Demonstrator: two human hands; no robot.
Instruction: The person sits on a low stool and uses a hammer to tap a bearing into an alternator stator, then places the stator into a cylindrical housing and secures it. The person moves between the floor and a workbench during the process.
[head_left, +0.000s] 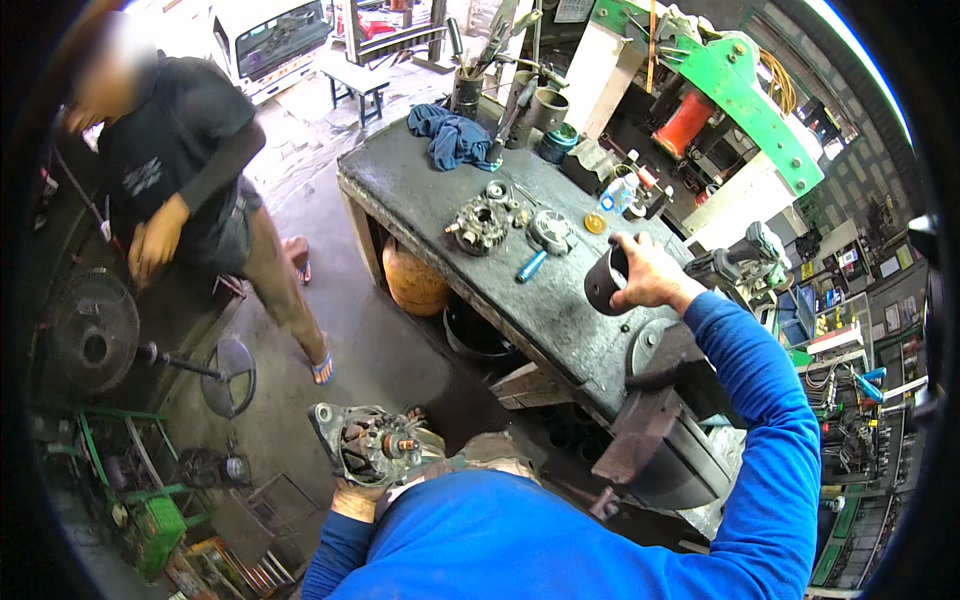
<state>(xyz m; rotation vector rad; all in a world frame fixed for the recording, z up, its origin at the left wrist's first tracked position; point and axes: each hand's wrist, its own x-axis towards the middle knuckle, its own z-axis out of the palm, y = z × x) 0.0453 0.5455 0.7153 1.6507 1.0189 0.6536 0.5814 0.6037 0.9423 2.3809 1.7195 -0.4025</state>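
My left hand (360, 497) grips an opened alternator half (365, 445) from below, in front of my body. Its copper slip rings and shaft point to the right, and most of my fingers are hidden under it. Over the workbench, my right hand (650, 272) is closed around the rim of a short dark metal cylinder (600, 285), thumb at its open mouth. Further back on the bench lie a second alternator part (480, 225) and a round metal end cover (551, 231). Close to them is a blue-handled tool (532, 266).
A bench vise (650, 440) fills the bench's near right corner. Bottles (618, 193), a blue rag (452, 138) and tool cans (467, 95) stand along the back. To the left, a person (190, 170) stands near a pedestal fan (95, 335). A green press frame (735, 90) rises behind.
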